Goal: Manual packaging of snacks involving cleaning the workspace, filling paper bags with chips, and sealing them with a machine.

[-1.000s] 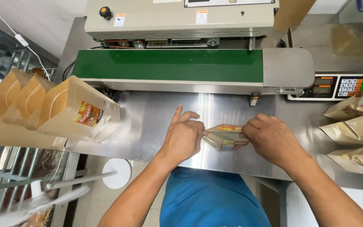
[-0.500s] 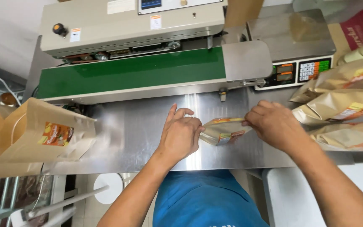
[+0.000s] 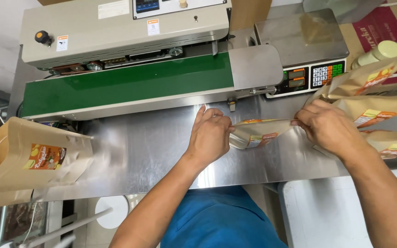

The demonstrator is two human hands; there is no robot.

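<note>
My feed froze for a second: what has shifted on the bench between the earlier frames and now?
The kraft pouch has been drawn out longer between the hands: the right hand has moved rightward toward the stacked pouches, while the left hand keeps pinching the other end. The camera view has swung right. Both hands still grip the same pouch over the steel table; nothing was let go.

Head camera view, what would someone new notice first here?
First, the two hands at the centre: the left hand and right hand stretch a small kraft pouch between them over the steel table. Behind them runs the long green conveyor belt of the sealing machine. More filled pouches pile at the right edge beside a scale.
</note>
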